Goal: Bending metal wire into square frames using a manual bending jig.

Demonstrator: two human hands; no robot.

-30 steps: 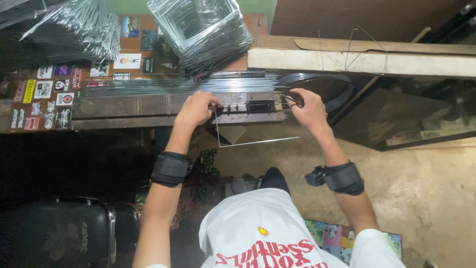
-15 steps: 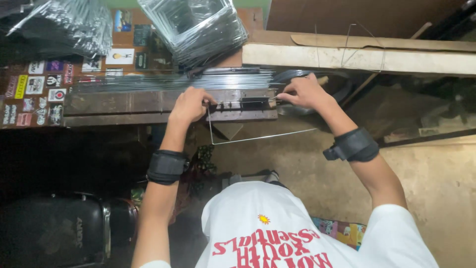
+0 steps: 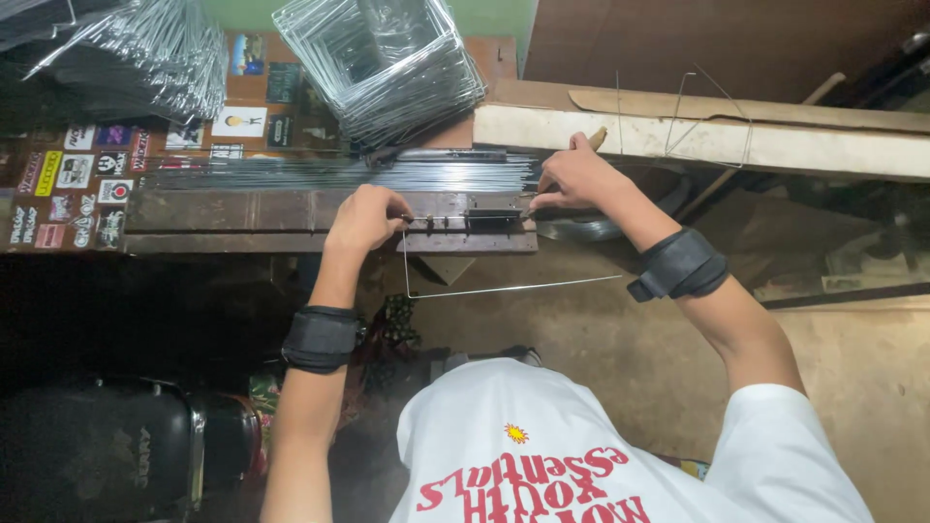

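My left hand (image 3: pixel 363 218) grips the bent wire (image 3: pixel 484 289) where it enters the small metal bending jig (image 3: pixel 489 221) on the wooden bench (image 3: pixel 242 211). The wire drops from the jig, then runs right in an L shape over the floor. My right hand (image 3: pixel 573 174) is at the right end of a bundle of straight wires (image 3: pixel 339 172) lying behind the jig. Its thumb and finger are pinched on a wire end there. Both wrists wear black bands.
A stack of bent square wire frames (image 3: pixel 387 58) leans at the back centre, and another wire pile (image 3: pixel 145 53) lies at back left. A pale plank (image 3: pixel 727 140) with loose wires runs right. A black case (image 3: pixel 97 455) stands at lower left.
My right hand left the jig's right end and moved up to the end of the straight wire bundle. The left hand stayed at the jig with the bent wire.
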